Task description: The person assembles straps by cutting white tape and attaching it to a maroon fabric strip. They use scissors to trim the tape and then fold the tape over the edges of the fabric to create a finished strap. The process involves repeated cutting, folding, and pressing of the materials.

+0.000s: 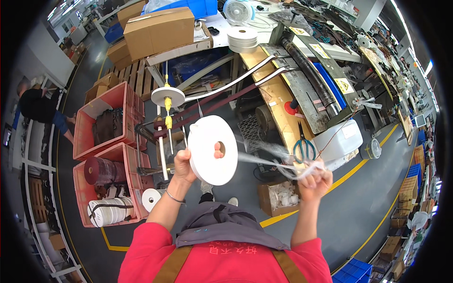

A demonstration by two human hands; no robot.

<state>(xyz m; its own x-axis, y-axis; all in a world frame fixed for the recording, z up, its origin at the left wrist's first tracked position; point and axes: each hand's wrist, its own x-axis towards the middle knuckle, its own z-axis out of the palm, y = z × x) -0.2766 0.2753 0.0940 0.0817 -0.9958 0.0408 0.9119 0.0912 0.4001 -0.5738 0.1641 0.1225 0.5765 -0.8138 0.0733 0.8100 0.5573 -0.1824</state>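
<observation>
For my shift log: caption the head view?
Left hand holds a white tape roll upright; right hand grips clear film wrap pulled off it.

open floor (330,212) below, spindle stand (166,118) ahead, bench (278,104) right

Matt white tape roll (212,150), crinkly clear plastic wrap (278,162), bare wooden bench (273,101)

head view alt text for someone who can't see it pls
Seen from above, the left hand holds up a white tape roll while the right hand grips clear wrap stretched off it, above a grey floor with red crates.
</observation>
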